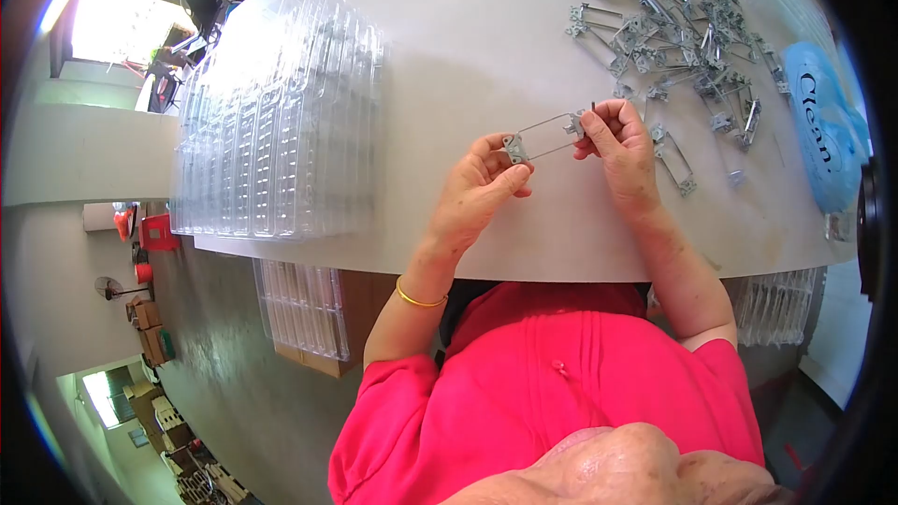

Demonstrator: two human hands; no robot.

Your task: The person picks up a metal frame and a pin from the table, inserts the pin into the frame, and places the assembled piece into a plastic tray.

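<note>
The left hand (pixel 482 189) is curled, its thumb and forefinger pinched on the near-left end of a thin metal frame (pixel 544 137), the other fingers folded loosely under it. The right hand (pixel 619 145) is also closed in a pinch, fingertips clamped on the frame's far-right end, where a small pin or tab sticks up just above the fingers. The frame spans the gap between both hands, held a little above the table (pixel 486 37), slightly tilted, with its open rectangular middle showing the table surface through it.

Just beyond and to the right of the right hand lies a loose pile of metal frames (pixel 678 28) of the same kind, tangled together on the table; one single frame (pixel 675 159) lies just beside the right hand's outer edge. Further right of that pile sits a blue plastic bag (pixel 823 131) with white lettering. Well to the left of the left hand stands a stack of clear plastic trays (pixel 281 122), reaching the table's near edge. A gold bangle (pixel 418 298) circles the left wrist, below the table edge
</note>
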